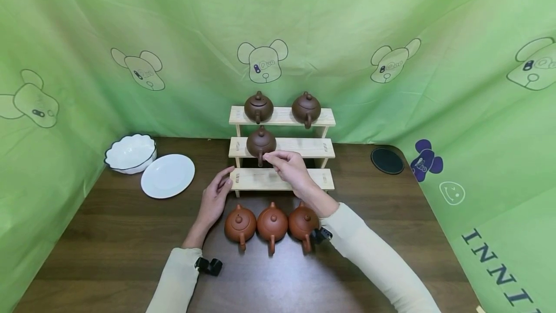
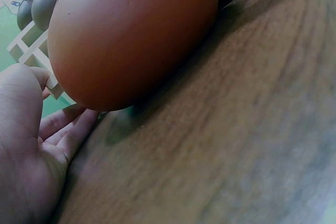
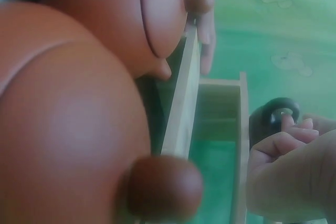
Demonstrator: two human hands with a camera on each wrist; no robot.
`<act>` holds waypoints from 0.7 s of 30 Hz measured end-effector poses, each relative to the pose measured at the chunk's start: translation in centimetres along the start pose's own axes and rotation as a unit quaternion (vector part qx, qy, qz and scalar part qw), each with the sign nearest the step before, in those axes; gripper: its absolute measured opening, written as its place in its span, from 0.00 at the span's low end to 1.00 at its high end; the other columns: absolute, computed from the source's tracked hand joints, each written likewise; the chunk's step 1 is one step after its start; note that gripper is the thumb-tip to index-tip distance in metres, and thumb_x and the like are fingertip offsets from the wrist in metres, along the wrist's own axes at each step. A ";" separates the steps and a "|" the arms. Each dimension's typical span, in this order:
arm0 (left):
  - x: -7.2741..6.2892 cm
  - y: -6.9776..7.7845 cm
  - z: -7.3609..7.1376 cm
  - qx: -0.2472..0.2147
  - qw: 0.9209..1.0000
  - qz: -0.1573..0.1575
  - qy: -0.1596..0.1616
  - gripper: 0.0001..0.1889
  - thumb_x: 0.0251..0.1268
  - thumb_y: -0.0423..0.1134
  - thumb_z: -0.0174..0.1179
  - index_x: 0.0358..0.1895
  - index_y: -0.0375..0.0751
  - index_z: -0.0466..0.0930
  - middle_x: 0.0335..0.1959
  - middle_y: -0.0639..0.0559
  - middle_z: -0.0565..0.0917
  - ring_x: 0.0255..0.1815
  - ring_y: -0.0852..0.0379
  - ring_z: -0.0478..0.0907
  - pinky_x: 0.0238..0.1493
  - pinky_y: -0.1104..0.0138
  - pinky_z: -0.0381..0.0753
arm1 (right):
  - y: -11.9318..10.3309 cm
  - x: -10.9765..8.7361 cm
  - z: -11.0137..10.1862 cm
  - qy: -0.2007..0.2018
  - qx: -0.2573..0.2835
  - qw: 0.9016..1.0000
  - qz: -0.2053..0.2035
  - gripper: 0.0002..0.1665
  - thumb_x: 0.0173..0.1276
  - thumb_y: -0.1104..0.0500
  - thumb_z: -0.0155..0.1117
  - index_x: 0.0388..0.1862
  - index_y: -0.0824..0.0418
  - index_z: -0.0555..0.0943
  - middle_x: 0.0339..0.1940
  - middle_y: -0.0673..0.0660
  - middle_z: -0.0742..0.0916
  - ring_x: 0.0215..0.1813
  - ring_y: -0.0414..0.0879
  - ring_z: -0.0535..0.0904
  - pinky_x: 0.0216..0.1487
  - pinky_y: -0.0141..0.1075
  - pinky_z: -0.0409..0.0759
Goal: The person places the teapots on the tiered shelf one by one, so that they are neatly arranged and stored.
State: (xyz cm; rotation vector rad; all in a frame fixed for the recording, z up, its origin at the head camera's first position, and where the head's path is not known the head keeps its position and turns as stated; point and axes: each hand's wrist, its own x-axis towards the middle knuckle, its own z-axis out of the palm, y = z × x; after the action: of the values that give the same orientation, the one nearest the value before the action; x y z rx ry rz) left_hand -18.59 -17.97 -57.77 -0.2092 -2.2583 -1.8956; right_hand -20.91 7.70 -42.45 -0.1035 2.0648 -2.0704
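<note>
The right hand [image 1: 290, 167] reaches over the wooden rack [image 1: 299, 179], its grip pinching the handle [image 1: 260, 157] of a dark brown teapot [image 1: 261, 140]; that teapot is upright at the left part of the middle shelf. The left hand [image 1: 215, 196] touches the left end of the bottom shelf, its grip relaxed with fingers extended. Two further dark teapots [image 1: 306, 106] stand apart on the top shelf. Three reddish-brown teapots [image 1: 272, 224] stand in a row on the bench [image 1: 126, 250], before the rack. At left, a white plate [image 1: 168, 176] lies beside a scalloped bowl [image 1: 130, 153]; a black oval mat [image 1: 387, 161] lies at right.
</note>
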 end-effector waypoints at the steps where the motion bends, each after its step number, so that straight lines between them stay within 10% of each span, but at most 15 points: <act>1: 0.0 -0.1 0.0 -0.002 1.000 0.002 -0.001 0.21 0.89 0.49 0.59 0.78 0.56 0.81 0.73 0.45 0.85 0.71 0.61 0.82 0.67 0.73 0.82 | 0.0 -0.1 -0.2 0.000 -0.002 1.000 -0.001 0.12 0.82 0.56 0.71 0.48 0.65 0.92 0.20 0.47 0.74 0.18 0.36 0.57 0.22 0.29 0.55; 21: -0.7 1.8 0.3 0.014 0.999 0.042 0.012 0.21 0.90 0.46 0.58 0.77 0.47 0.81 0.70 0.35 0.85 0.69 0.53 0.85 0.65 0.72 0.83 | 0.9 -6.2 -2.9 -0.016 0.051 0.998 0.021 0.11 0.83 0.60 0.70 0.53 0.67 0.91 0.20 0.46 0.71 0.17 0.34 0.54 0.20 0.27 0.51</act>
State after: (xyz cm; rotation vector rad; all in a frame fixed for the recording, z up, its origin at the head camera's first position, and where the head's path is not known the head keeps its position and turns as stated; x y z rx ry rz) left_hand -17.56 -17.40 -56.22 -0.2709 -2.2236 -1.8143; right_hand -15.33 11.76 -42.77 -0.0762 1.9216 -2.1308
